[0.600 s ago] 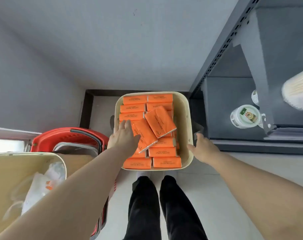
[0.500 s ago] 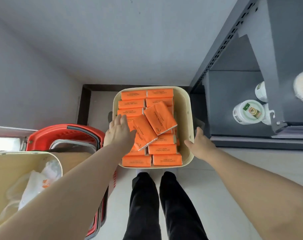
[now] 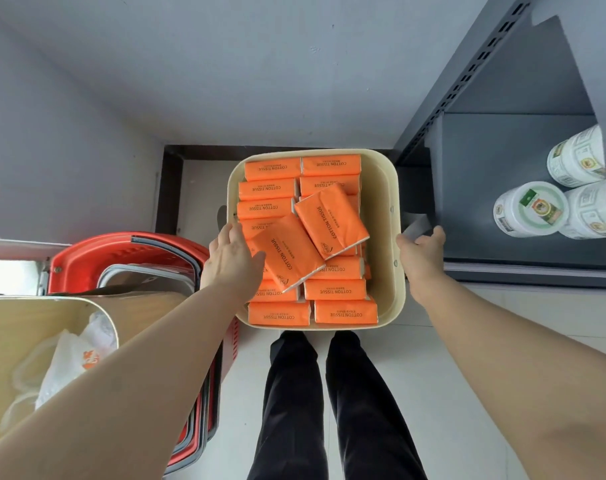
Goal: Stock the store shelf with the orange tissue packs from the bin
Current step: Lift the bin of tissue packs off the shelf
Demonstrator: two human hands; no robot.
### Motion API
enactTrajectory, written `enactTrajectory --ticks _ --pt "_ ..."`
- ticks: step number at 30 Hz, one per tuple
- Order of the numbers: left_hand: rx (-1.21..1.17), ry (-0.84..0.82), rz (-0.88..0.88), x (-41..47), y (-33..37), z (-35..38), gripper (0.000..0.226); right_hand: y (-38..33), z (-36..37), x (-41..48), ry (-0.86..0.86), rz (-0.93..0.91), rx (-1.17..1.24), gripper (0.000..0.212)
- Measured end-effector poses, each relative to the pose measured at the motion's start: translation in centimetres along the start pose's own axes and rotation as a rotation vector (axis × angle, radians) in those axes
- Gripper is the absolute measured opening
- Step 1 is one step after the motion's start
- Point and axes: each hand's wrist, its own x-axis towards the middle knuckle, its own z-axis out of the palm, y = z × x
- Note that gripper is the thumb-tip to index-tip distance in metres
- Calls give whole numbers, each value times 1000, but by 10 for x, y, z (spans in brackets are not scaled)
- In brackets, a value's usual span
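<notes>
A cream bin [image 3: 384, 237] stands on the floor ahead of my legs, packed with several orange tissue packs [image 3: 339, 291]. Two of the packs lie loose and tilted on top [image 3: 331, 223]. My left hand [image 3: 230, 263] lies across the bin's left rim, its fingers fairly straight and its thumb against the lower tilted pack [image 3: 287, 256]. My right hand [image 3: 421, 256] is at the right rim, thumb on the edge and fingers curled by the grey side handle. The dark grey store shelf [image 3: 502, 147] stands to the right.
Three white jars [image 3: 530, 209] stand on the shelf's lower board at the right. A red shopping basket [image 3: 97, 254] sits left of the bin. In front of it is another cream bin [image 3: 3, 327] holding white plastic bags. Grey walls close off the corner behind.
The bin and shelf now look larger and sit higher in the view. Both hands stay at the bin's sides. The left hand has shifted slightly outward, towards the rim.
</notes>
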Motion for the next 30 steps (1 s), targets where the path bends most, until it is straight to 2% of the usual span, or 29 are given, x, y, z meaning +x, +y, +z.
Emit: enactTrajectory --ticks 3,6,9,14,17,21,26,29,30 --pt "-43 -20 -56 -2 -7 -1 63 -8 -9 3 -52 30 49 74" --pt "-76 -43 -120 -4 -13 1 55 -15 -7 -3 -107 -19 1 65" --pt "-120 -81 -229 -1 -19 5 47 -18 3 -16 -135 -98 -213 57" --pt "-262 -167 -390 12 -24 11 49 -25 12 -26 -57 -176 -548 46" --pt "-456 -216 -493 22 -24 15 56 -27 19 -26 -45 -163 -572 42" --pt "-736 -287 -623 37 -33 23 67 -19 31 -24 -44 -147 -566 50" --pt "-1085 -289 -725 48 -43 24 61 -18 38 -22 35 -103 -513 52" --pt "-1276 -255 -786 49 -50 27 93 -26 36 -20 47 -58 -442 58" --pt "-1318 -247 -786 47 -53 29 96 -29 35 -19 38 -37 -422 55"
